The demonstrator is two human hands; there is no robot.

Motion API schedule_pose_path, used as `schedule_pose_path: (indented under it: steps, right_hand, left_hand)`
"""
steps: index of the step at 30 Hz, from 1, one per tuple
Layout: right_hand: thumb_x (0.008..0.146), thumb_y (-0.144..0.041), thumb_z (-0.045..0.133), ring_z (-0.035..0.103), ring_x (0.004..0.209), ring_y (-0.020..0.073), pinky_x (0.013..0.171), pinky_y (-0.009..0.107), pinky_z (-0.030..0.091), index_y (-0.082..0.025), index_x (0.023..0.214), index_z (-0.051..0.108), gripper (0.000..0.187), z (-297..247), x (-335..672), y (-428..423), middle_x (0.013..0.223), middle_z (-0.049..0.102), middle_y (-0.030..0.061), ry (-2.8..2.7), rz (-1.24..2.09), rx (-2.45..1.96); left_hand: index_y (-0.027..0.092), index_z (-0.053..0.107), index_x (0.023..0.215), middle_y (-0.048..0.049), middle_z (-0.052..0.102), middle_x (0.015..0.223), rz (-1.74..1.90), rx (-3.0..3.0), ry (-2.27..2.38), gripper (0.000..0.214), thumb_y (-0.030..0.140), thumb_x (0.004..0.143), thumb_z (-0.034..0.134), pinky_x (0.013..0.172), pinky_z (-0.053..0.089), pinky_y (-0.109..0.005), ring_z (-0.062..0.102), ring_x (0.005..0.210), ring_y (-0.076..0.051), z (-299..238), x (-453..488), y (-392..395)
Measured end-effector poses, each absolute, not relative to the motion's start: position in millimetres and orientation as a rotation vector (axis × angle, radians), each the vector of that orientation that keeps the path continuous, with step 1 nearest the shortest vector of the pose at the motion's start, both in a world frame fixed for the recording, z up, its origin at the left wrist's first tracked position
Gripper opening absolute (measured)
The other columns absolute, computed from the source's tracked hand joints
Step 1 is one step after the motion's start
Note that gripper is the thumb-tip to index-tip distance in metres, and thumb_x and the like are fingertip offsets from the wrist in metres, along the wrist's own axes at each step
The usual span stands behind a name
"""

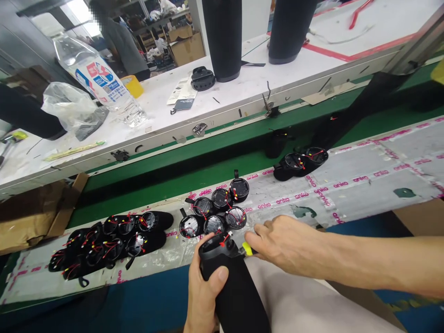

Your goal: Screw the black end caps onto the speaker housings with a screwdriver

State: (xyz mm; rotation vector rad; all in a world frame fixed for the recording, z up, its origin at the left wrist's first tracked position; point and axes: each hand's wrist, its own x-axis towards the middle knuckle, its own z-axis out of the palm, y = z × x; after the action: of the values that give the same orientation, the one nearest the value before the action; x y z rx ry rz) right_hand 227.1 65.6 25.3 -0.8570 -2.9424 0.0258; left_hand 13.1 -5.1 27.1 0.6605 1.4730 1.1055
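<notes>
My left hand (204, 286) is wrapped round a black fabric-covered cylinder (232, 286) that stands upright near my lap, its open top showing red wires. My right hand (280, 245) reaches in from the right, fingers pinched on a small tool with a yellow-green tip (247, 249) held against the cylinder's rim. Just beyond, a cluster of black round units with red wires (217, 212) lies on the taped table edge (347, 185). A larger pile of the same units (111, 240) lies to the left.
A green conveyor belt (208, 162) runs behind the taped edge. Two more black units (301, 163) lie to the right. The white bench (243, 83) beyond carries a water bottle (100, 81), a plastic bag (71, 108), two tall black cylinders and a person standing far back. A cardboard box (34, 208) sits left.
</notes>
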Motion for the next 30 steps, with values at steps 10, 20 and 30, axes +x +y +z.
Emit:
schedule_pose_path:
  steps: [10,20,30]
  right_hand:
    - [0.103,-0.031,0.049,0.047,0.051,0.0145,0.051,0.035,0.009,-0.019,0.095,0.049,0.015,14.6,221.7,82.2,0.07,0.059,-0.0007,-2.894,0.194,-0.653]
    - [0.103,-0.035,0.052,0.054,0.052,0.0136,0.048,0.032,0.017,-0.018,0.095,0.052,0.019,12.7,221.7,85.9,0.073,0.065,-0.0003,-2.897,0.301,-0.716]
    - [0.108,-0.038,0.041,0.06,0.063,0.0158,0.055,0.03,0.033,-0.017,0.106,0.058,0.027,-0.3,236.6,99.1,0.08,0.068,0.001,-2.834,0.49,-0.568]
  left_hand:
    - [0.02,0.057,0.134,-0.0121,0.074,0.112,1.075,0.641,1.225,0.087,0.055,0.058,0.08,0.091,0.054,-0.044,0.07,0.099,-0.036,11.4,3.9,-1.9]
    - [0.021,0.054,0.137,-0.0139,0.072,0.117,1.086,0.494,1.137,0.087,0.056,0.061,0.078,0.093,0.054,-0.048,0.067,0.109,-0.038,-9.3,7.0,0.1]
    - [0.019,0.056,0.138,-0.014,0.073,0.115,1.054,0.498,0.996,0.087,0.05,0.061,0.081,0.095,0.053,-0.049,0.067,0.11,-0.038,-10.2,11.0,12.4]
